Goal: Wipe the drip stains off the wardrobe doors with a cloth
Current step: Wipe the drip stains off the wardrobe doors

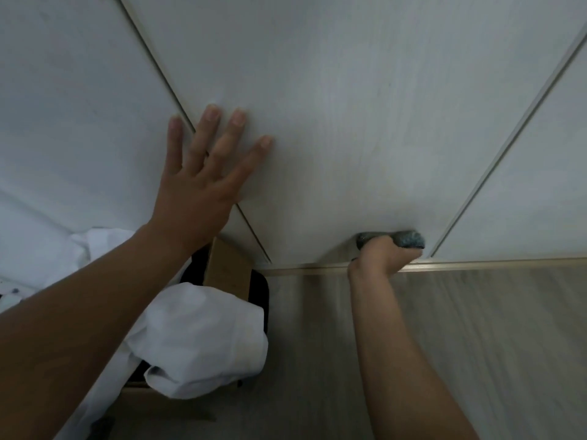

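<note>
White wardrobe doors fill the upper view, and the middle door (349, 106) is the one both hands touch. My left hand (203, 173) lies flat on it with fingers spread, across the seam to the left door (63, 106). Low down near the door's bottom edge, my right hand (381, 254) grips a grey-blue cloth (408, 239) and presses it against the door. Part of the cloth is hidden by my fingers. No drip stains are plain to see.
A metal rail (476, 265) runs along the foot of the doors above a grey wood-look floor (476, 344). At the lower left stands a wooden stool or box (227, 268) with white fabric (203, 341) draped over it. The right door (540, 169) lies beyond another seam.
</note>
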`<state>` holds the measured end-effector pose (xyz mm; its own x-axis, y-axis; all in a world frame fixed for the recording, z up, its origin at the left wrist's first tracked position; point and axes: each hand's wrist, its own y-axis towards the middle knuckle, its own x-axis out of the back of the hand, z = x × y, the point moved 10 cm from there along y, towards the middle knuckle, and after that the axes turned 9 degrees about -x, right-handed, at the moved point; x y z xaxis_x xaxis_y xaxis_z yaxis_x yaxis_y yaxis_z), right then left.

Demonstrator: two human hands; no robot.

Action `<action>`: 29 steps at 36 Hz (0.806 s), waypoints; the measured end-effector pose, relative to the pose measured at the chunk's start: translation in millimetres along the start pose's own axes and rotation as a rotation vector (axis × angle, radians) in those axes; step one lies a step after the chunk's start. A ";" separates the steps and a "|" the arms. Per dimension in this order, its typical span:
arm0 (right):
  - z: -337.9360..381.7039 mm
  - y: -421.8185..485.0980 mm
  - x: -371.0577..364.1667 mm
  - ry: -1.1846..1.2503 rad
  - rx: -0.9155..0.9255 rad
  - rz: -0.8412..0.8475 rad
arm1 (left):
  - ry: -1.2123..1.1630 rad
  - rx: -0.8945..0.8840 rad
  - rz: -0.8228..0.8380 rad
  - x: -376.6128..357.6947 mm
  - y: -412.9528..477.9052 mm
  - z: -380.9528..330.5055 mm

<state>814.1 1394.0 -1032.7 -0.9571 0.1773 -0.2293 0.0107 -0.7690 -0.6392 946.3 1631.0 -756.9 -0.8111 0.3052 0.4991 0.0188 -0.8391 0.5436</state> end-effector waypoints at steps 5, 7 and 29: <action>-34.7 22.3 21.8 -0.096 -0.163 0.002 | -0.005 -0.012 0.010 -0.5 1.8 -1.4; -31.3 23.8 23.0 -0.074 -0.125 0.046 | -0.007 -0.015 0.005 -0.8 2.6 -0.8; -8.7 -35.5 10.2 0.163 -0.376 0.314 | 0.021 0.003 -0.023 -2.4 2.7 -2.1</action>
<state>806.4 1428.4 -1018.8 -0.8337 0.0899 -0.5449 0.4224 -0.5317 -0.7341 947.1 1627.1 -758.1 -0.8235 0.3147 0.4720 0.0018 -0.8305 0.5570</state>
